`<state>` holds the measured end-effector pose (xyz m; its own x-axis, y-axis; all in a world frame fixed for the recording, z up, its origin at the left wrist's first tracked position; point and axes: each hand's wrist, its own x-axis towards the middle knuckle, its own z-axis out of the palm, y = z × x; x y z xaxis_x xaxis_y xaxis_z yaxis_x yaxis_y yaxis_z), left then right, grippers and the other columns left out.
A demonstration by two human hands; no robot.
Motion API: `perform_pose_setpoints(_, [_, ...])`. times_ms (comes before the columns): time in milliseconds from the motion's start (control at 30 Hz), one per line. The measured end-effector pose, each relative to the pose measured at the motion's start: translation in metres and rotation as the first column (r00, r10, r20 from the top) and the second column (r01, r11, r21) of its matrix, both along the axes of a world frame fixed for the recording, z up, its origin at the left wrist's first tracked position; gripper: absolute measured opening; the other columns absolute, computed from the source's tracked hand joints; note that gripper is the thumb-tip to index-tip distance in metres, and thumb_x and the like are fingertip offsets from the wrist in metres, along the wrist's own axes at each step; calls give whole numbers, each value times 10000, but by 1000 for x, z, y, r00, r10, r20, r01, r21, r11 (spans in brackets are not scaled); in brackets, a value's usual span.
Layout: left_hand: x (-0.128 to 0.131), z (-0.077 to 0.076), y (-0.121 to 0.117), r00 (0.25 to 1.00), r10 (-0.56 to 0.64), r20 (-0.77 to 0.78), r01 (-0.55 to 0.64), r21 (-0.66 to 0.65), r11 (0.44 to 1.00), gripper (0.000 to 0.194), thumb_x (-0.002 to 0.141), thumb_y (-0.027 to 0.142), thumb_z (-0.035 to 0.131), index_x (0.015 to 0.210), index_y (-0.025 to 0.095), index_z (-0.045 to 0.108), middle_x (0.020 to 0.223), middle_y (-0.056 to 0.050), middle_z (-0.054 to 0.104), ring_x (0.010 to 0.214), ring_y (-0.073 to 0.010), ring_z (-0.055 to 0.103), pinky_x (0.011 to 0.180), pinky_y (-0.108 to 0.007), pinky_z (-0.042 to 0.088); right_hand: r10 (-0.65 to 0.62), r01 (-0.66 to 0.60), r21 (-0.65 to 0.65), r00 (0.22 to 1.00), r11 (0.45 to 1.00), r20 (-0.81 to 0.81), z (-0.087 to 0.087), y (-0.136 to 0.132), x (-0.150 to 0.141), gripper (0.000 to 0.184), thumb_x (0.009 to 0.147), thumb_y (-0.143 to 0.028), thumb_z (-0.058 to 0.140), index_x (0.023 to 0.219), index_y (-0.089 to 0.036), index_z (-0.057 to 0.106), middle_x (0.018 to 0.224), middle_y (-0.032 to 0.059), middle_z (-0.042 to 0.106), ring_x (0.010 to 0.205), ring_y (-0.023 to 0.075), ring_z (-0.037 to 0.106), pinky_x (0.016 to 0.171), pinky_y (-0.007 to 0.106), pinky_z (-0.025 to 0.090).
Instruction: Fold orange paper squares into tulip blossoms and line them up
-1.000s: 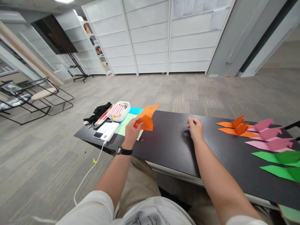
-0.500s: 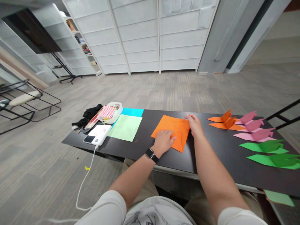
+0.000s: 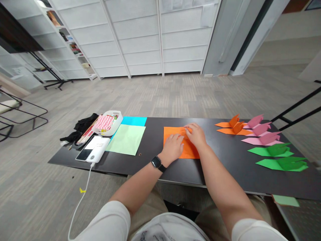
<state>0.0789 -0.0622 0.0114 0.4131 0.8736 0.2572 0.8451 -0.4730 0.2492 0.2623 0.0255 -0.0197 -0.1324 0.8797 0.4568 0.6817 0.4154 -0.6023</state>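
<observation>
A square sheet of orange paper [image 3: 189, 152] lies flat on the dark table, squared up with its front edge. My left hand [image 3: 173, 147], a black watch on its wrist, rests on the left half of the sheet with fingers stretched out. On the upper right part of the paper sits my right hand [image 3: 196, 134], its fingers bent and the fingertips touching the sheet close to my left fingers. Part of the sheet is hidden under both hands. Folded orange paper birds [image 3: 235, 129], pink paper birds [image 3: 262, 134] and green paper birds [image 3: 278, 157] stand to the right.
To the left lie light green paper [image 3: 126, 139] and blue paper [image 3: 134, 121]. Beyond them are a white tray [image 3: 117, 124] with a zigzag pouch, black cloth [image 3: 86, 123], a phone [image 3: 86, 152] and a white power bank [image 3: 99, 150] with a cable. A black metal frame [image 3: 298, 105] stands at right.
The orange paper went from my raised left hand down onto the table, then turned square to the edge. Both hands came together on it. The view shifted to the right.
</observation>
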Motion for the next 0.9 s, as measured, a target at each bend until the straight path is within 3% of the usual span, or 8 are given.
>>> perform_pose_setpoints(133, [-12,-15,43,998,-59,35,58,29,998,423,1045,199,454,1450,134,561,1512,-159,600,1431,-272,537,1256,-472,400,34,-32,-24,997,999,75,-2,-3,-8,320,906,-147,534,1102,-226,774,1141,98,739,1123,271,662,1068,450,518])
perform_pose_setpoints(233, [-16,-34,59,994,-113,8,113,-38,993,517,1061,371,504,1524,139,509,1647,-173,482,1558,-318,417,1313,-548,298,34,-28,-56,993,998,112,-2,-5,-11,347,951,-170,509,1194,-220,751,1211,107,730,1168,263,656,1094,424,505])
perform_pose_setpoints(367, [-19,-48,62,986,-167,-22,165,-82,983,621,1058,503,505,1569,152,480,1709,-179,393,1607,-338,346,1334,-567,230,61,-42,-99,978,994,197,-7,-5,-17,335,1016,-259,502,1262,-214,724,1247,112,722,1200,257,649,1108,407,493])
perform_pose_setpoints(567, [-21,-49,61,987,-157,-31,155,-69,986,635,1078,504,456,1604,148,449,1718,-169,384,1628,-313,310,1343,-551,207,76,-38,-151,963,988,259,-21,-1,-18,399,1055,-248,420,1340,-200,695,1323,132,705,1272,265,621,1142,424,476])
perform_pose_setpoints(733, [-21,-52,62,988,-151,-37,148,-75,986,692,1080,507,443,1654,127,371,1733,-164,355,1639,-312,283,1348,-552,199,74,-16,-169,935,985,347,-22,-5,-16,437,1047,-222,403,1378,-171,683,1420,150,663,1311,264,612,1182,421,458])
perform_pose_setpoints(833, [-21,-53,63,988,-150,-42,147,-73,986,694,1079,519,431,1651,127,384,1733,-165,353,1642,-320,275,1349,-566,192,83,12,-205,890,979,448,-18,-16,-10,484,1083,-339,396,1488,-198,621,1581,151,563,1446,302,530,1254,509,376])
perform_pose_setpoints(900, [-21,-54,63,987,-155,-44,152,-74,986,693,1081,530,422,1644,126,400,1731,-165,357,1642,-324,274,1351,-570,191,73,61,-236,852,970,518,-17,-25,-2,550,1100,-447,367,1585,-245,526,1699,119,429,1557,337,404,1298,638,240])
